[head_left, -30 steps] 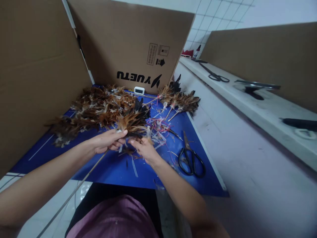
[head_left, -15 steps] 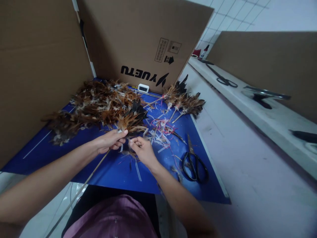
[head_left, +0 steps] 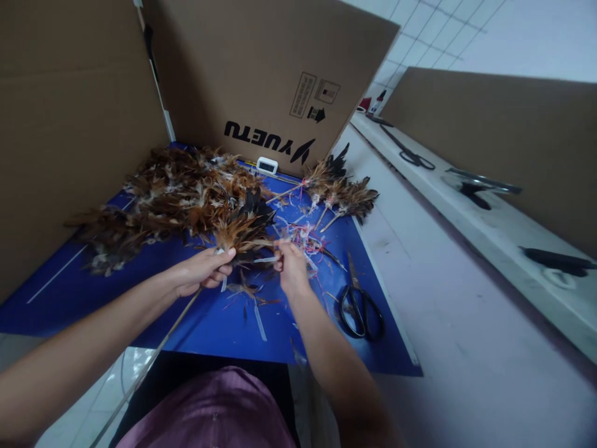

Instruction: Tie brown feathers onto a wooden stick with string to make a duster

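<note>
My left hand (head_left: 205, 269) is closed round the neck of a feather duster (head_left: 239, 233), just below its brown and black feathers. The duster's thin stick (head_left: 153, 361) slants down towards me past the table edge. To the right, my right hand (head_left: 293, 266) is closed in a pinch on a whitish plastic strip (head_left: 265, 259), which stretches left towards the duster's neck. Whether the strip is fastened there I cannot tell. A heap of brown feathers (head_left: 186, 193) lies beyond my left hand. Below my hands, loose feathers and another pale strip (head_left: 260, 322) lie on the blue table (head_left: 200, 326).
Black-handled scissors (head_left: 359, 311) lie at the right. Pink and white scraps (head_left: 303, 236) are strewn beyond my right hand, with small feather bundles (head_left: 357, 199) behind them. Cardboard walls (head_left: 270, 68) stand at the back and left. A small white-framed device (head_left: 267, 165) sits at the rear.
My right hand has moved right, away from the duster's neck, drawing the plastic strip out between the hands. My left hand keeps its grip. The whole view has shifted slightly.
</note>
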Tool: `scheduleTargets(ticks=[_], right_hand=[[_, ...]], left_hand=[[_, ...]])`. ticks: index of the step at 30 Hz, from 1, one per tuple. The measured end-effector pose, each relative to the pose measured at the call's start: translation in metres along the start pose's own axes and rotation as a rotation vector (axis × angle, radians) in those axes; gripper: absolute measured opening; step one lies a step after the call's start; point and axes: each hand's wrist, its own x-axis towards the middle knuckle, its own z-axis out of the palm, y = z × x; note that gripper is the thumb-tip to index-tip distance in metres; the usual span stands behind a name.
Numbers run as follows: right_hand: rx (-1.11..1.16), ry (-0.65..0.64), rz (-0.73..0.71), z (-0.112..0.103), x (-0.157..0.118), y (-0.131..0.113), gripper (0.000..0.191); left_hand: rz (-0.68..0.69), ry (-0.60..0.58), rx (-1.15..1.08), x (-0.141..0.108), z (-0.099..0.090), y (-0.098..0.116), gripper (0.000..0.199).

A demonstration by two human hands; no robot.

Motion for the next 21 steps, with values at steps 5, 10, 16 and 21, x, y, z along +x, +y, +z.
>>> scheduleTargets(ticks=[5,10,16,21], right_hand=[[-0.471,0.250,-0.409,-0.032,0.020,-0.025,0.027],[-0.925,0.203,-0.827,-0.022,-0.017,-0.044,0.017],[-0.396,-0.422,-0.103,0.031,-0.066,-0.020,0.030],[-0.235,-0.451,0.109,0.043,-0.069,0.008,0.025]], left_hand=[[0.009,0.023,-0.073,-0.004,-0.012,0.001,0.045],[0.035,0.049,-0.134,-0.006,-0.016,0.002,0.041],[0.052,0.051,-0.131,-0.008,-0.012,0.003,0.044],[0.063,0.048,-0.121,-0.012,-0.012,-0.002,0.044]])
